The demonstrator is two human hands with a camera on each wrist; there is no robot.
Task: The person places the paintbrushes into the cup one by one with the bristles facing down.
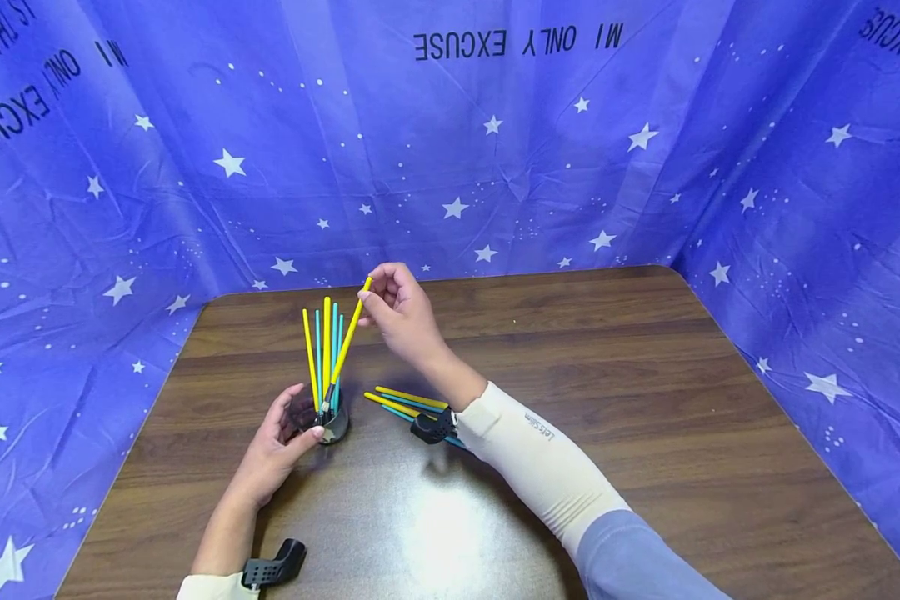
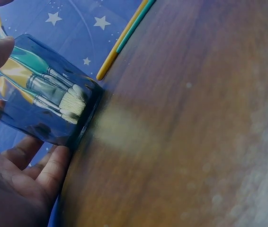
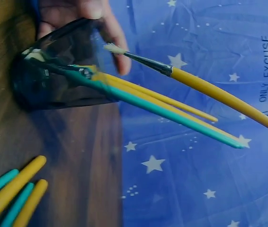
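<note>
My left hand (image 1: 266,458) holds a dark see-through glass cup (image 1: 337,431) upright on the table, thumb on the near side and fingers round the far side. Several paintbrushes with yellow and turquoise handles (image 1: 327,342) stand in the cup, bristles down, as the left wrist view shows through its wall (image 2: 72,104). Above, my right hand (image 1: 405,321) pinches a yellow paintbrush (image 1: 351,337) near the end of its handle. That brush slants down to the left, and in the right wrist view its pale bristles (image 3: 115,48) are right at the cup's rim.
More yellow and turquoise paintbrushes (image 1: 401,400) lie on the brown wooden table (image 1: 645,400), right of the cup and partly hidden under the right forearm. Black wrist cameras (image 1: 431,427) sit on both wrists. A blue star-patterned curtain (image 1: 450,150) surrounds the table's back and sides.
</note>
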